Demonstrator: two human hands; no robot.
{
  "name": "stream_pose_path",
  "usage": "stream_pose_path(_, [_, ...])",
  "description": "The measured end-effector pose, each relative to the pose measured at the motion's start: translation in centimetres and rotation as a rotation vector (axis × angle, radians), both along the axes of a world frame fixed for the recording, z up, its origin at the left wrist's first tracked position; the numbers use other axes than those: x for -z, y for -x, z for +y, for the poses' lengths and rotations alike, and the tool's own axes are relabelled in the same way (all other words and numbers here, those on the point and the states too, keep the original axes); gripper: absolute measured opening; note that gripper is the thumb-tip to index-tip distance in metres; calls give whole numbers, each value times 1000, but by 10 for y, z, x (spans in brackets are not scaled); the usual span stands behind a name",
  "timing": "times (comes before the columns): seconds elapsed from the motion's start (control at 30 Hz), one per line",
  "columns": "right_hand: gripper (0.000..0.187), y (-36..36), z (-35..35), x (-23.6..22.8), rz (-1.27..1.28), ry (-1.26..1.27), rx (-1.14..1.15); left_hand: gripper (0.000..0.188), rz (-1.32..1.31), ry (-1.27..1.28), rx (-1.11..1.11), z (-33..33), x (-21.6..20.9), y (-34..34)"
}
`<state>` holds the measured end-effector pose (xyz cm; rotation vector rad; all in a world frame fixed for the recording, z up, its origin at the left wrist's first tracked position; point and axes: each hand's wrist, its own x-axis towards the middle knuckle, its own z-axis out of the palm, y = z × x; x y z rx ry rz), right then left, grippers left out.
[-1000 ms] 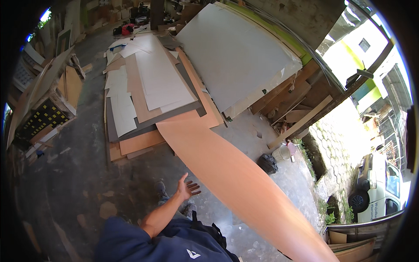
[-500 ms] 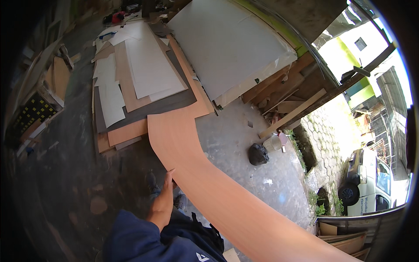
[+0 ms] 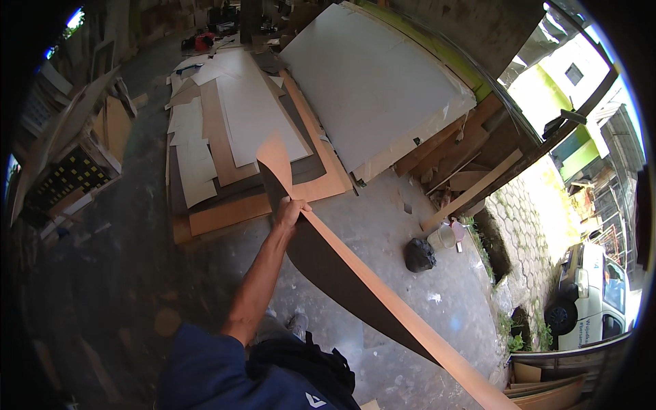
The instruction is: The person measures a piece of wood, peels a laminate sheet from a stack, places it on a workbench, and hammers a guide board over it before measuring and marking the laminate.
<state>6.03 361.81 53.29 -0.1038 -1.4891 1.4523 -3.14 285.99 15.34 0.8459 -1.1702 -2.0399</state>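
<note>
My left hand is closed around the edge of a long, flexible laminate sheet, with the arm stretched forward. The sheet has a peach wood-coloured face and a dark brown underside. It is twisted, so the underside shows below my hand and the far end curls up in front of the stack of sheets. From my hand it runs down to the lower right and out of the picture. My right hand does not show.
Ahead lies a low stack of white, brown and peach sheets. A large grey-white panel leans beside it. To the right are a black bag, a pale bucket and a parked white car. A wooden frame stands left.
My left hand has moved forward and up with the laminate sheet. The sheet has turned from its broad peach face to nearly edge-on, bringing the dark underside into view.
</note>
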Motion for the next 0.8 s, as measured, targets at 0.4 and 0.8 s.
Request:
stream_pose_path(0.4, [48, 101, -72, 145, -141, 219, -333, 27, 491, 175, -189, -114, -246, -120])
stream_pose_path(0.8, [45, 201, -330, 280, -370, 419, -938, 16, 481, 545, -709, -230, -384, -332])
